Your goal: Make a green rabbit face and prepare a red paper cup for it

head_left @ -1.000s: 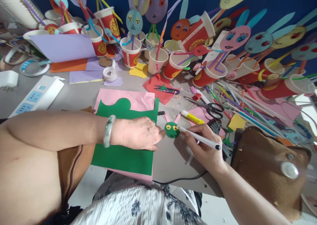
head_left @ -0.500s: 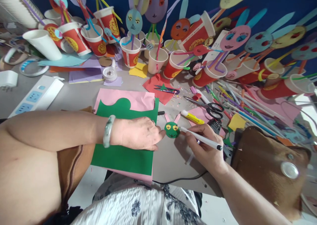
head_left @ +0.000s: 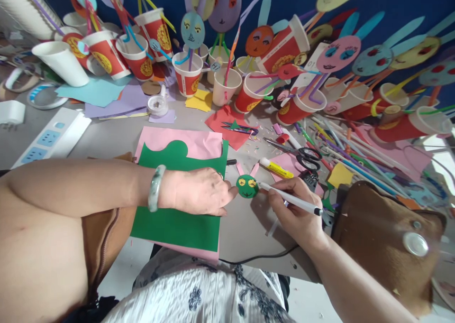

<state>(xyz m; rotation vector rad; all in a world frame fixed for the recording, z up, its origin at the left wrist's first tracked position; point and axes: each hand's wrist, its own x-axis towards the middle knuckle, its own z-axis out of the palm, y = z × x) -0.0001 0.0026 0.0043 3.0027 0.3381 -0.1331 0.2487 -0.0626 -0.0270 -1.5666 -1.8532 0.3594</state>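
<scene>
Pinching a slim white pen with a black end [head_left: 298, 202] between thumb and fingers of the right hand [head_left: 302, 226], with the tip at one yellow eye of a small round green paper face with pink ears [head_left: 246, 193], flat on the grey tabletop [head_left: 241, 230] between both hands. Resting the left hand [head_left: 199, 190], fingers curled, on a cut green paper sheet [head_left: 181, 235] over pink paper [head_left: 202, 143]; cannot tell whether pinching anything or touching the face's edge. Beyond, near a yellow tube with a white cap [head_left: 279, 168] and black-handled scissors [head_left: 308, 158]. Farther out, among red-and-white paper cups [head_left: 249, 94].
</scene>
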